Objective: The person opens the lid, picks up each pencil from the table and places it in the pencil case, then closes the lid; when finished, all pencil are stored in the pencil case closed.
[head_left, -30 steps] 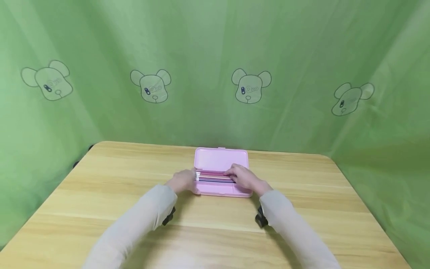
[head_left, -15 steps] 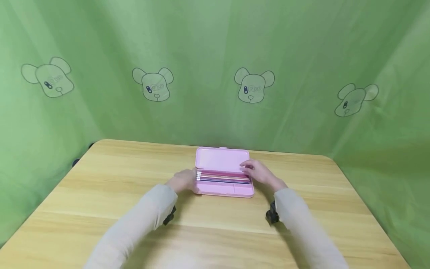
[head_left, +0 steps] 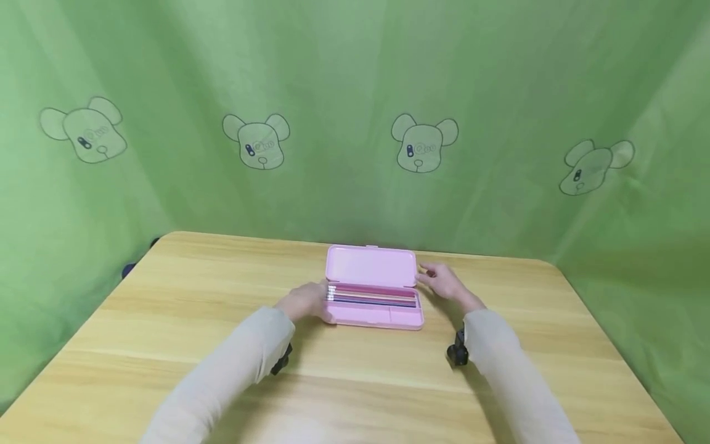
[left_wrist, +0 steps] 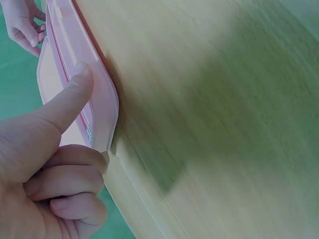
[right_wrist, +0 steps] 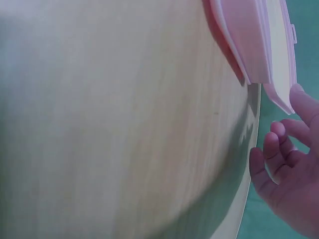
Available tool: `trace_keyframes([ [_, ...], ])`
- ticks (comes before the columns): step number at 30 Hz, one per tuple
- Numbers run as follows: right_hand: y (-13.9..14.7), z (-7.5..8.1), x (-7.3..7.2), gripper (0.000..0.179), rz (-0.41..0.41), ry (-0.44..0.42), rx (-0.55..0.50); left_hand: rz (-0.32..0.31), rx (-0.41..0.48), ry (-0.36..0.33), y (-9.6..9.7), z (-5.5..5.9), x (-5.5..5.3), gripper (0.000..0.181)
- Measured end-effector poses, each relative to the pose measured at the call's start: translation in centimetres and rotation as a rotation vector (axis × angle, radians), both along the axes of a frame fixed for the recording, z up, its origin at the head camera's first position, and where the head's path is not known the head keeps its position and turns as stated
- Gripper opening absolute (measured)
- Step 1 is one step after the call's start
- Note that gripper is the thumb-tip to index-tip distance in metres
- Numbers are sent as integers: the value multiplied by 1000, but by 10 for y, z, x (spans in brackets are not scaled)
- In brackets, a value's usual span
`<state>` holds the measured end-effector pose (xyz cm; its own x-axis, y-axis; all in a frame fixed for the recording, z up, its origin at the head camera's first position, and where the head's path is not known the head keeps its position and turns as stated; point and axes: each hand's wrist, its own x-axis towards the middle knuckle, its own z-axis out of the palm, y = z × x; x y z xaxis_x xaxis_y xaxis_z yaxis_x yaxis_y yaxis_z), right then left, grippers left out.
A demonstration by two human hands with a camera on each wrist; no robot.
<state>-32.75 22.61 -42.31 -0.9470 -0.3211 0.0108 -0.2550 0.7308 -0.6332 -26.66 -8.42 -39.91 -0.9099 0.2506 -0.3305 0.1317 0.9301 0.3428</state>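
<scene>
A pink pencil case lies on the table with its lid folded back toward the curtain. Several pencils lie side by side in its rear compartment, white ends to the left. My left hand grips the case's left end; in the left wrist view its thumb lies over the case and the other fingers are curled at the end. Beside the lid's right edge is my right hand, fingers loosely bent and holding nothing. Its thumb is close to the lid; whether it touches is unclear.
The wooden table has rounded far corners. A green curtain with printed bear heads hangs behind it and along both sides. The case stands near the table's far edge. A dark object shows past the left edge.
My right hand has drawn back from the pencils, moving right past the case to beside the lid. The left hand stays at the case's left end. The view has shifted slightly.
</scene>
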Motion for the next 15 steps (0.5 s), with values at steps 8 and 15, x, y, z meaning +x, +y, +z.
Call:
trace_keyframes([
  [8, 0, 5, -2, 52, -17, -213, -233, -10, 30, 17, -2, 1, 0, 91],
  [15, 4, 10, 1, 63, -152, -166, -256, -41, 86, 12, -6, -2, -1, 79],
])
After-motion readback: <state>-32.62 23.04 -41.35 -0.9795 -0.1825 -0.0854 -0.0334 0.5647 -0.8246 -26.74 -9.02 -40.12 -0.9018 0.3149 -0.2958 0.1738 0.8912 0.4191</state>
